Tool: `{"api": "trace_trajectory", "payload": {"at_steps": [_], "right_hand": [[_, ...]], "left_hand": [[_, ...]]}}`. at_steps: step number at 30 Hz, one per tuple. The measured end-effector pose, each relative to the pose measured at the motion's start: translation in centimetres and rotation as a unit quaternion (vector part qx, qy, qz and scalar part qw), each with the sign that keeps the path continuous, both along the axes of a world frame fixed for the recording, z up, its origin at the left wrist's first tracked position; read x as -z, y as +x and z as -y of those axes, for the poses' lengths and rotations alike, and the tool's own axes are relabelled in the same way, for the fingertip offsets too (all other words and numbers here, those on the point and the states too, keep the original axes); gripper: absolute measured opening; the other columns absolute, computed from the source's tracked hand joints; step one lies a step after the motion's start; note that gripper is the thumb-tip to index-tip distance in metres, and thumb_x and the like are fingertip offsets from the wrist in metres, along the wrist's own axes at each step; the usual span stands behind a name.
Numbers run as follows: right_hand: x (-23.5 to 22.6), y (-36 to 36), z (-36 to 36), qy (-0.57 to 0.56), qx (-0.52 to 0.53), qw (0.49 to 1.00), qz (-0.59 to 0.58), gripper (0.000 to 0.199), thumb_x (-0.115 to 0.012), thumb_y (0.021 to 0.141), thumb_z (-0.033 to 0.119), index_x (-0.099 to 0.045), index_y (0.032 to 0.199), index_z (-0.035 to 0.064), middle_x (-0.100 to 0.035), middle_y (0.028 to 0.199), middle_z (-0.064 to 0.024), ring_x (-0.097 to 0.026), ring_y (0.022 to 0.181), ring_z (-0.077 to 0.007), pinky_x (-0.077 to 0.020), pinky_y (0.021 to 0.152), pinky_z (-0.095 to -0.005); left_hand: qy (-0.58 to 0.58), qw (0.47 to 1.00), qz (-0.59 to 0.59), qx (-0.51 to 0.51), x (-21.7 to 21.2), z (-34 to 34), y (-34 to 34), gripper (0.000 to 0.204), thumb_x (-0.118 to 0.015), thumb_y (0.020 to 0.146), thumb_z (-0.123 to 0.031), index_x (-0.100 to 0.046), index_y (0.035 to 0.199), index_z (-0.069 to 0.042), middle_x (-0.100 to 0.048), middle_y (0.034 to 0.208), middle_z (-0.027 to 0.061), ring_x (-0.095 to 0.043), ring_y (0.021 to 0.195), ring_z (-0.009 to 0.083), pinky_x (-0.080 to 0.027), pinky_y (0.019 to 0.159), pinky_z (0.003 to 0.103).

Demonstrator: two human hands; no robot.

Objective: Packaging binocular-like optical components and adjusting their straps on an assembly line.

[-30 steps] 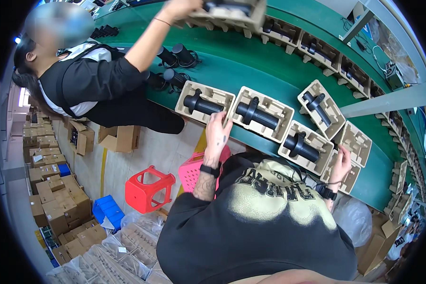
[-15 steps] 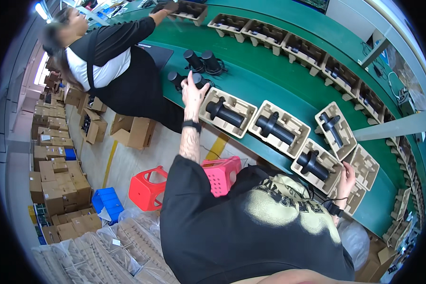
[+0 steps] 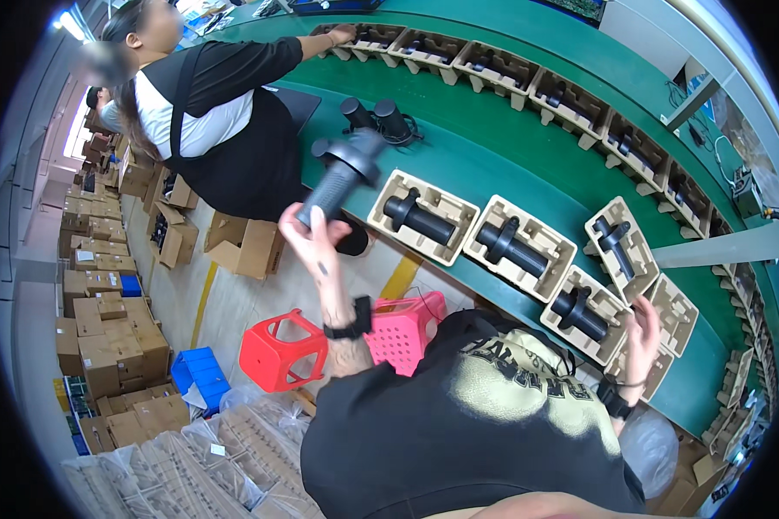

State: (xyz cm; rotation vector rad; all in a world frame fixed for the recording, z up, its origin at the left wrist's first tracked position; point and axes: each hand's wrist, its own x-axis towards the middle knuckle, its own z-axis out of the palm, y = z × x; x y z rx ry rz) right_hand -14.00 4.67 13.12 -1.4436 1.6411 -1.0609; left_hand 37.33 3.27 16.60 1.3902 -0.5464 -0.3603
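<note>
Nearest the camera, stacked grey pulp sheets (image 3: 190,467) fill the lower left, and the person's black shirt with a pale print (image 3: 467,432) occupies the lower centre. The left hand (image 3: 316,238), wearing a black wrist strap, is raised above the floor beside the conveyor; its fingers are closed around the lower end of a black cylindrical device (image 3: 342,177), which is held in the air, tilted with its wider head pointing up and to the right, above the near edge of the green conveyor belt (image 3: 511,147). The right hand (image 3: 642,333), also wearing a black wristband, rests at the near edge of a moulded pulp tray (image 3: 584,316) containing a similar black device; its fingers appear loosely spread and hold nothing. Below the left forearm stand a red plastic stool (image 3: 277,350) and a pink plastic stool (image 3: 402,324); a blue crate (image 3: 199,376) and stacked cardboard boxes (image 3: 104,337) lie further left. On the belt, three more trays (image 3: 424,216) with black devices lie in a row near the edge. Beyond them, loose black devices (image 3: 381,121) stand upright together on the belt. At the far side, a co-worker in a black and white top (image 3: 216,112) reaches one hand (image 3: 342,33) to a further line of trays (image 3: 493,65).
</note>
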Motion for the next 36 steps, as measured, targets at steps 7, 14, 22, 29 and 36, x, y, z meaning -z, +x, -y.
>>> {"api": "trace_trajectory", "payload": {"at_steps": [7, 14, 22, 29, 36], "right_hand": [[-3.0, 17.9, 3.8, -0.001, -0.407, 0.882, 0.24, 0.078, -0.082, 0.066, 0.018, -0.042, 0.132, 0.006, -0.048, 0.131, -0.0116, -0.046, 0.123, -0.0234, -0.0379, 0.104, -0.0388], [0.0, 11.2, 1.9, 0.064, -0.201, 0.957, 0.197, 0.059, -0.078, 0.063, 0.006, -0.052, 0.117, 0.0028, -0.062, 0.099, -0.0055, -0.061, 0.089, -0.0171, -0.0494, 0.082, -0.0301], [-2.6, 0.6, -1.9, 0.169, -0.005, 0.926, 0.337, 0.056, -0.068, 0.075, 0.027, -0.047, 0.118, -0.001, -0.059, 0.094, -0.0109, -0.062, 0.076, -0.0179, -0.0517, 0.069, -0.0291], [-0.6, -6.2, -6.9, 0.108, 0.13, 0.906, 0.387, 0.055, -0.063, 0.077, 0.025, -0.048, 0.122, -0.0031, -0.061, 0.097, -0.0114, -0.064, 0.08, -0.0185, -0.0538, 0.07, -0.0295], [0.6, -12.6, -7.6, 0.044, 0.151, 0.874, 0.46, 0.055, -0.06, 0.079, 0.022, -0.046, 0.126, -0.0023, -0.06, 0.11, -0.015, -0.064, 0.09, -0.0233, -0.0527, 0.079, -0.0319]], "left_hand": [[0.144, 0.625, -0.478, 0.6, 4.0, -1.2, -14.5, 0.051, -0.046, 0.096, -0.047, -0.04, 0.132, -0.011, -0.063, 0.083, 0.0096, -0.061, 0.055, 0.0196, -0.052, 0.05, 0.031], [0.186, 0.88, 0.418, 0.128, 5.8, 9.3, 2.8, 0.041, -0.066, 0.078, -0.026, -0.06, 0.107, 0.003, -0.062, 0.1, 0.0187, -0.061, 0.091, 0.0309, -0.048, 0.08, 0.038], [0.45, 0.738, 0.499, 0.066, 11.1, 15.4, 15.4, 0.06, -0.076, 0.073, -0.032, -0.052, 0.123, -0.012, -0.054, 0.122, 0.0189, -0.048, 0.116, 0.0385, -0.046, 0.091, 0.05], [0.398, 0.736, 0.546, 0.039, 12.5, 8.9, 17.9, 0.046, -0.07, 0.083, -0.031, -0.05, 0.118, -0.009, -0.053, 0.107, 0.0221, -0.052, 0.099, 0.0392, -0.048, 0.078, 0.047], [0.162, 0.74, 0.578, -0.302, 2.1, -5.5, 2.1, 0.046, -0.062, 0.089, -0.039, -0.054, 0.113, -0.002, -0.057, 0.103, 0.0192, -0.056, 0.094, 0.0329, -0.047, 0.083, 0.045]]}}
